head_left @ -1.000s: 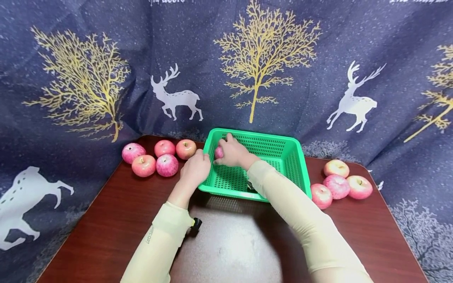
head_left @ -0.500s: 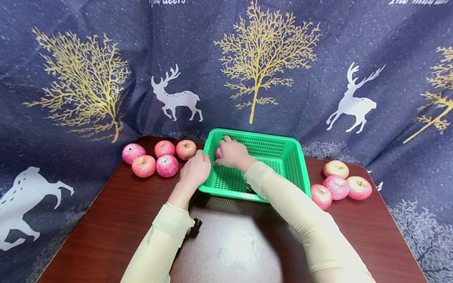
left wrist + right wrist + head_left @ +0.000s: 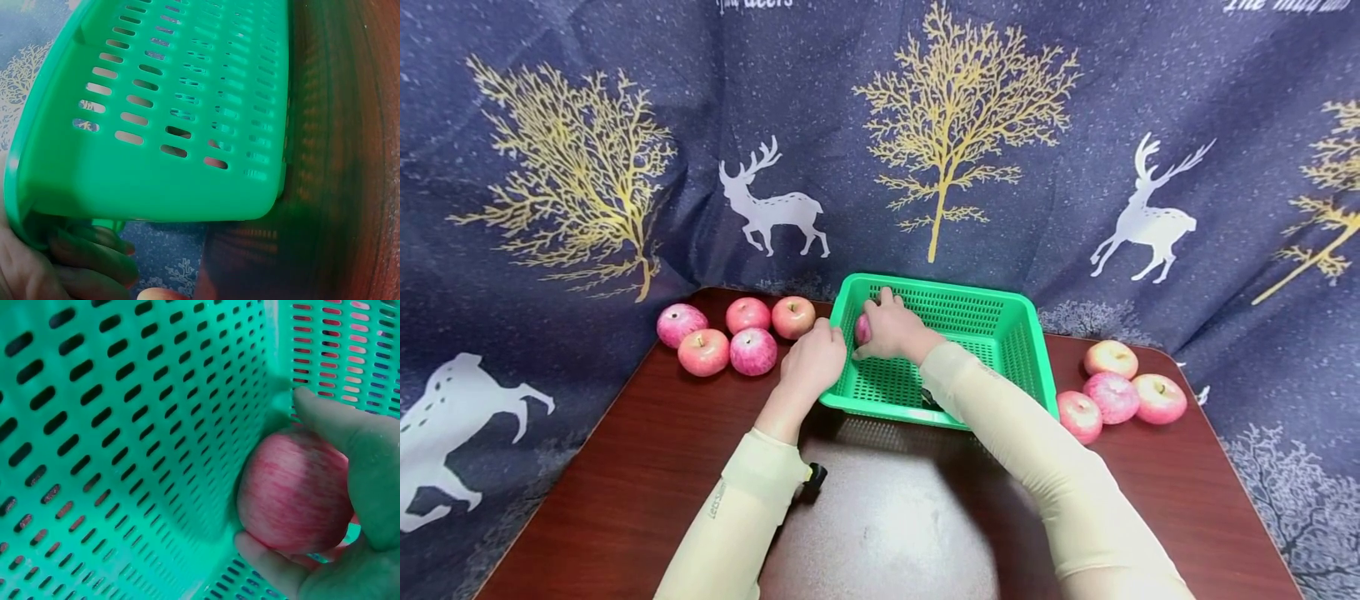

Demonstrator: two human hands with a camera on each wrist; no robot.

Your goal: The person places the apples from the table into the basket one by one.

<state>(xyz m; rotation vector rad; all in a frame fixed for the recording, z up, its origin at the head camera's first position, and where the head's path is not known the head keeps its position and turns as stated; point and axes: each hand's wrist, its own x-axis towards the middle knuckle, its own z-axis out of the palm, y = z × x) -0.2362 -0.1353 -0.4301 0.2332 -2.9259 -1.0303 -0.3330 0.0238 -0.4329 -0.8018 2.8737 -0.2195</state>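
Observation:
A green perforated plastic basket [image 3: 891,408] stands toward the back of the table. My left hand [image 3: 815,358] grips its left rim; in the left wrist view the fingers [image 3: 94,262] curl under the edge. My right hand [image 3: 895,329] is inside the basket at the left end, around a red apple [image 3: 862,329]. From the right wrist view, the apple [image 3: 297,494] sits against the basket's wall, near a corner. The thumb stretches straight above it, a little apart from its skin, and a fingertip lies at its lower side.
Several apples [image 3: 753,351] are grouped on the table left of the basket, close to my left hand. Several more apples [image 3: 1111,397] lie beside its right end, near my right forearm. A dark blue cloth [image 3: 880,208] with trees and deer hangs behind the table [image 3: 610,483].
My right hand's fingers have spread wider around the apple, and more of it shows. The left hand and the basket stay as they were.

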